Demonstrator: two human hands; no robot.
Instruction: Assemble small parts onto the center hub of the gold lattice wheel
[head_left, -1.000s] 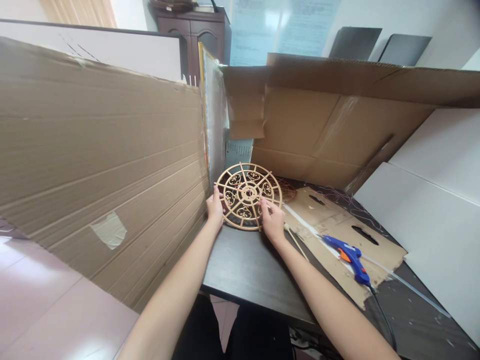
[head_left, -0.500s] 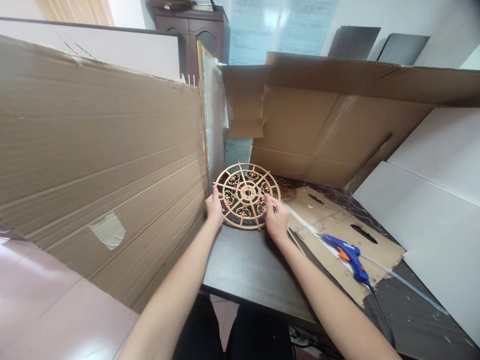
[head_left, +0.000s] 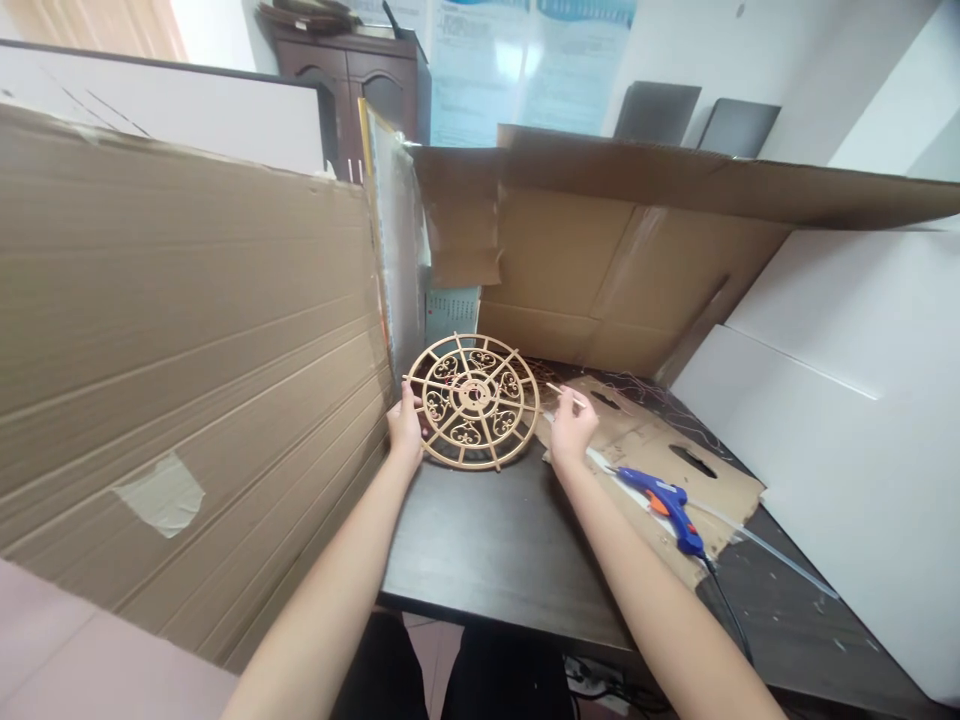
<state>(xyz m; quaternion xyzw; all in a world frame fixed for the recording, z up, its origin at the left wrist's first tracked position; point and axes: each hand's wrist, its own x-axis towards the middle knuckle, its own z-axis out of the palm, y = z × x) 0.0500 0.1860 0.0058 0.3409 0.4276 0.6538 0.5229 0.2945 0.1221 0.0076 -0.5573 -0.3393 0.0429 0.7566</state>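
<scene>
A round, tan openwork wheel (head_left: 475, 395) with spokes, rings and scroll-shaped ornaments is held tilted above the dark table (head_left: 480, 540). My left hand (head_left: 406, 422) grips its left rim, thumb on the near side. To the right of the wheel and apart from it, my right hand (head_left: 574, 424) pinches a thin, pale wooden stick (head_left: 564, 393) between thumb and fingers. Its tip points left towards the rim. Just beyond the right hand lies a blue glue gun (head_left: 664, 503) with an orange trigger, resting on a flat cardboard piece (head_left: 720, 490).
A tall cardboard panel (head_left: 187, 300) stands along the left. Another cardboard wall (head_left: 570, 250) closes off the back, with white boards (head_left: 825, 400) on the right. A clear glue stick (head_left: 780, 555) and the gun's black cord (head_left: 731, 610) extend over the table. Tangled thin strands lie at the back.
My right hand has moved away from the wheel's right side, bringing the stick with it. My left hand keeps its hold on the rim. The camera view has shifted somewhat to the right.
</scene>
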